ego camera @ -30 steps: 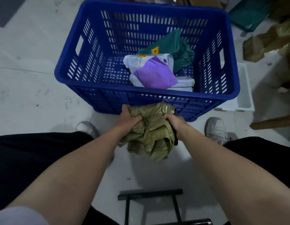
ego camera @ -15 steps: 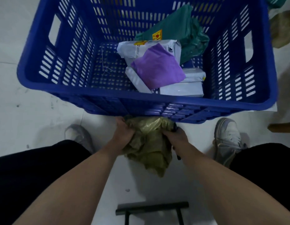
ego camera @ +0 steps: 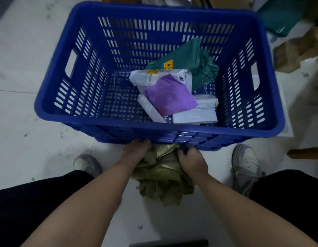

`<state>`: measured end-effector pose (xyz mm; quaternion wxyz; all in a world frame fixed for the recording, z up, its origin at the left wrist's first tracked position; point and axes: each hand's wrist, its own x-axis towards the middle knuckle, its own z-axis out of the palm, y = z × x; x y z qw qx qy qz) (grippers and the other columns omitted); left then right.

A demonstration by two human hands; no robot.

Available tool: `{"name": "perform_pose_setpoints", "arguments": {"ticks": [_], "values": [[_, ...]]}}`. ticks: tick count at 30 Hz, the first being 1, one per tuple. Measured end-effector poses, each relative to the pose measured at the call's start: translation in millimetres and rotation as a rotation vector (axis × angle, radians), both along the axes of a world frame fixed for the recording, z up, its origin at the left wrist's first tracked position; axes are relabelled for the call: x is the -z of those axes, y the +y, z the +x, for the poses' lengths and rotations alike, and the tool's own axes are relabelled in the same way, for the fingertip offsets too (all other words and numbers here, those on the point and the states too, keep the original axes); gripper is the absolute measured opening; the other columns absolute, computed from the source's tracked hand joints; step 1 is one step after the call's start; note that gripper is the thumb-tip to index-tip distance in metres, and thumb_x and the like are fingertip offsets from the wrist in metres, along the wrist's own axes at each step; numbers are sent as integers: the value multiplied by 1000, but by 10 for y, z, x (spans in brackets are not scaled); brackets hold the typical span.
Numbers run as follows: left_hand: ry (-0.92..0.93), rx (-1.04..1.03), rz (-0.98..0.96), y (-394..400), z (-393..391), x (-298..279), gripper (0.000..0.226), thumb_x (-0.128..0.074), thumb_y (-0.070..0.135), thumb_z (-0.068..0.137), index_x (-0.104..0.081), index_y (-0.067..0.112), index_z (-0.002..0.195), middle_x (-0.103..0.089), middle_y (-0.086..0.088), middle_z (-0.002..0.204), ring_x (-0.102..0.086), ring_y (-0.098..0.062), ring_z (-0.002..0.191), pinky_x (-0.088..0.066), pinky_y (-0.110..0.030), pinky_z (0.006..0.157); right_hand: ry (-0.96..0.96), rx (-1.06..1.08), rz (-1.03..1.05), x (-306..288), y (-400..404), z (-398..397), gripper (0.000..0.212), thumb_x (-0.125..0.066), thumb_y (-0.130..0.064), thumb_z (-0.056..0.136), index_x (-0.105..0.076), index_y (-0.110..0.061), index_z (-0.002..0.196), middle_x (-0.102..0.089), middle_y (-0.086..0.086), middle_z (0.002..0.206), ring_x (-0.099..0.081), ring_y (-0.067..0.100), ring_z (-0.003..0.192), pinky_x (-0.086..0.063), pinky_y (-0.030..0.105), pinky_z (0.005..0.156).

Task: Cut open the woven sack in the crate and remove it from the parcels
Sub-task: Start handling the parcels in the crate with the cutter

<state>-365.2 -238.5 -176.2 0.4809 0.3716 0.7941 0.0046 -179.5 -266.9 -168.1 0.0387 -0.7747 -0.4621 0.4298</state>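
Observation:
The crumpled olive-green woven sack [ego camera: 161,177] is outside the blue crate [ego camera: 154,125], bunched between my knees just below the crate's near wall. My left hand [ego camera: 136,150] grips its upper left folds. My right hand [ego camera: 192,161] grips its upper right folds, with a dark object partly hidden in the fist. Inside the crate lie several parcels: a purple one [ego camera: 169,96] on top of white mailers [ego camera: 195,114], and a green bag [ego camera: 192,63] behind them.
My two shoes [ego camera: 245,164] stand on the pale floor on either side of the sack. A black metal frame [ego camera: 169,243] lies at the bottom edge. Cardboard and a green sheet [ego camera: 279,16] sit at the far right behind the crate.
The view pulled back a little from the crate. Both hands keep hold of the sack and have bunched it tighter, close under the crate's near wall.

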Motion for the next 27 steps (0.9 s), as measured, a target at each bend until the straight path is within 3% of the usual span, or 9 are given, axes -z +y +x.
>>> {"name": "perform_pose_setpoints", "arguments": {"ticks": [5, 7, 9, 11, 13, 15, 18, 23, 27], "values": [[118, 211, 81, -28, 194, -549, 66, -26, 57, 87, -60, 14, 124, -59, -13, 132, -52, -35, 120, -39, -43, 104, 106, -164, 117, -502, -53, -19, 31, -38, -28, 98, -64, -12, 105, -68, 16, 110, -61, 35, 102, -48, 41, 89], [208, 261, 121, -95, 250, -768, 63, -28, 57, 87, -63, 17, 121, -61, -10, 129, -54, -34, 118, -41, -44, 101, 134, -198, 166, -686, -70, -31, 28, -41, -23, 97, -64, -9, 105, -68, 17, 110, -61, 36, 103, -48, 38, 84], [252, 310, 184, -162, 294, -972, 49, -31, 52, 93, -67, 20, 105, -65, -7, 112, -60, -30, 106, -46, -41, 91, 172, -202, 199, -883, -82, -41, 23, -43, -21, 97, -62, -10, 102, -67, 15, 106, -61, 33, 99, -44, 33, 76], [128, 291, 302, -191, 346, -1168, 40, -39, 48, 94, -62, 19, 78, -64, -4, 86, -63, -26, 87, -46, -35, 74, 217, -192, 232, -1073, -85, -47, 21, -44, -20, 97, -61, -9, 99, -65, 11, 102, -59, 28, 94, -41, 32, 72], [-47, 270, 414, -203, 405, -1338, 42, -49, 42, 93, -54, 11, 65, -60, -7, 70, -61, -25, 72, -41, -34, 63, 243, -181, 282, -1256, -82, -44, 20, -45, -19, 96, -61, -7, 98, -65, 10, 99, -58, 26, 90, -39, 32, 69], [-113, 241, 484, -192, 472, -1478, 39, -55, 38, 91, -64, 4, 73, -69, -10, 74, -67, -26, 71, -49, -37, 66, 279, -164, 338, -1435, -80, -24, 17, -46, -18, 95, -59, -9, 89, -64, 7, 89, -56, 25, 84, -38, 33, 64], [-196, 162, 548, -158, 608, -1704, 20, -62, 27, 89, -71, 10, 87, -72, -4, 80, -71, -23, 66, -54, -33, 67, 318, -171, 398, -1657, -64, 36, 25, -47, -13, 94, -47, -19, 70, -52, -3, 72, -48, 19, 70, -33, 28, 54], [-241, 168, 608, 39, 875, -1962, 22, -60, 15, 90, -59, 17, 68, -60, 0, 65, -55, -16, 63, -42, -30, 62, 374, -97, 403, -1881, 37, 256, 19, -44, -18, 96, -46, -13, 77, -47, 3, 69, -40, 19, 61, -29, 33, 54], [-309, 121, 632, 301, 1187, -2000, 13, -54, 17, 91, -58, 9, 81, -59, -7, 73, -57, -23, 73, -45, -33, 69, 384, -21, 461, -1986, 211, 498, 19, -44, -16, 93, -49, -9, 76, -51, 6, 70, -46, 23, 65, -37, 37, 60]]}}
